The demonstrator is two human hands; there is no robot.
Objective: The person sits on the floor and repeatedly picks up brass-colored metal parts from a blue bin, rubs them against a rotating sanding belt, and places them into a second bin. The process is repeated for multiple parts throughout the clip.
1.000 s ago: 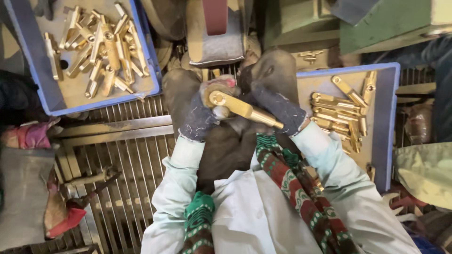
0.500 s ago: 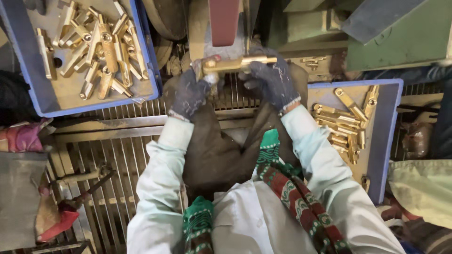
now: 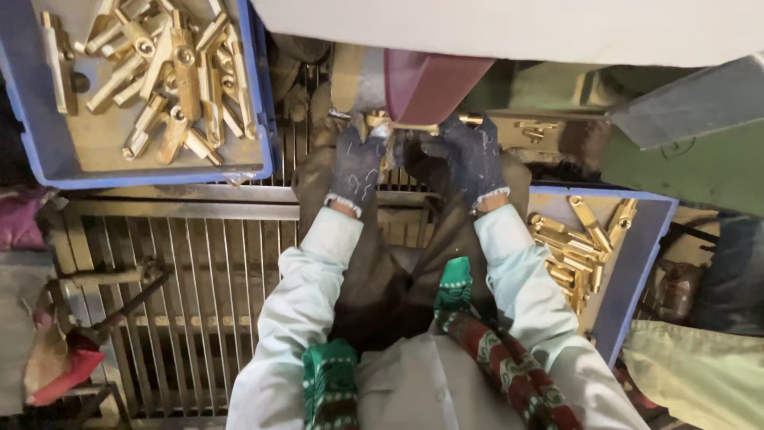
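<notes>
Seen from above our own head, the metal grate filled the lower left of the scene, its bars running under our pale sleeves and the dark apron across our lap. At 10 o'clock sat a blue tray heaped with brass fittings, lying crossed over one another. At 4 o'clock a second blue tray held more brass parts in a looser row along its far edge. A green machine housing occupied 2 o'clock, and a red rag lay at 8 o'clock beside the grate.

At 12 o'clock hung the dark red sanding belt, running down to where we worked. We held a brass piece up against the belt's lower end, just beneath it and touching it as far as we could tell; most of the piece was hidden behind our gloves. Our left hand, in a dark knit glove, was clamped on the piece's left end, fingers wrapped tight around it. Our right hand, gloved the same, was curled closed at the piece's right end, a sliver of brass showing just past it, though the contact itself was covered by the glove. Both hands sat close together, well apart from either tray.
</notes>
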